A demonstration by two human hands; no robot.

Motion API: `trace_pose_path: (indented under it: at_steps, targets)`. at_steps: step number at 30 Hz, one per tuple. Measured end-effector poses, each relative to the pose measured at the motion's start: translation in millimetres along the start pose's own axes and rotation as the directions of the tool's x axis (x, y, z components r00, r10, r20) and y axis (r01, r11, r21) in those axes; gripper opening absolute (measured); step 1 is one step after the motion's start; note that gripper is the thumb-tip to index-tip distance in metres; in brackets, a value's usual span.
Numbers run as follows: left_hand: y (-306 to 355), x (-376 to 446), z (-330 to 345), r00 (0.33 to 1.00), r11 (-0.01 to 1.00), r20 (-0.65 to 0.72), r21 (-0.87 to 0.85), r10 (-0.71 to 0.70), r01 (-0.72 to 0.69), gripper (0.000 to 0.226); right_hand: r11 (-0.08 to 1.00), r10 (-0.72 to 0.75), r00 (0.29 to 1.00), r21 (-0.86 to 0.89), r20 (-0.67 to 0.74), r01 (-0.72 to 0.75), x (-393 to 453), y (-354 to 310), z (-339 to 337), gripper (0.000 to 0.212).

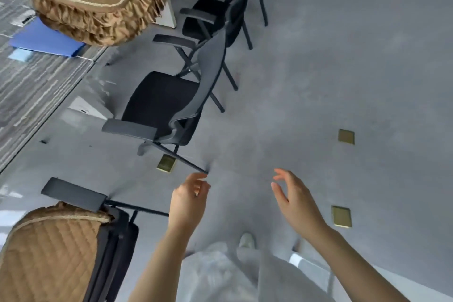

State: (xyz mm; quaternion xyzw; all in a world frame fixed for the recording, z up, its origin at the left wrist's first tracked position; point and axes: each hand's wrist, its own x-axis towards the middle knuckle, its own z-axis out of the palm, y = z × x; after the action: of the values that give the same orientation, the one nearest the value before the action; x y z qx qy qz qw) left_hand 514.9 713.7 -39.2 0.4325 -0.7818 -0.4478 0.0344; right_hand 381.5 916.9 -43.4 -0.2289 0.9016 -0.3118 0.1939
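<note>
Head-worn view, steeply downward, floorward.

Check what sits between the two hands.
Nothing but bare grey floor between the left hand and the right hand, seen in the head view. Both are open and apart; the black chair leg ends by the left fingertips.

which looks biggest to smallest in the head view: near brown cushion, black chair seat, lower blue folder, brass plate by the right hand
1. near cushion, helped by nearness to the camera
2. chair seat
3. lower blue folder, partly hidden
4. brass plate
</note>
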Motion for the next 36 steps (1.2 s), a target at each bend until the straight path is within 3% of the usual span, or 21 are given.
trace_pose_path:
  at_steps: [2, 6, 11, 16, 28, 36]
  targets:
    - [22, 9, 18, 0.999, 1.0, 0.029, 0.01, 0.014, -0.015, 0.022, 1.0, 0.025, 1.0, 0.006, -0.012, -0.025, 16, 10, -16, 0.042]
    - [57, 41, 43, 0.997, 0.998, 0.056, 0.053, 0.043, -0.046, 0.024, 0.998, 0.029, 0.999, 0.051, -0.043, -0.027, 58, 22, -41, 0.055]
    - [99, 108, 58, 0.996, 0.995, 0.049, 0.064, 0.069, -0.072, 0.024, 0.997, 0.042, 0.996, 0.066, -0.078, -0.037, 138, 31, -62, 0.035]
    - [142, 199, 59, 0.998, 0.996, -0.004, 0.061, 0.066, -0.066, 0.026, 0.998, -0.013, 0.996, 0.067, -0.091, 0.02, 239, 20, -83, 0.036]
    - [237, 422, 18, 0.987, 1.0, -0.158, -0.014, -0.027, 0.025, 0.029, 0.986, -0.166, 0.986, 0.013, 0.011, 0.166, 500, -55, -143, 0.036]
    - [268, 513, 29, 0.922, 0.968, -0.316, -0.18, -0.223, 0.173, 0.027, 0.948, -0.312, 0.933, -0.01, 0.178, 0.319, 658, -87, -153, 0.035]
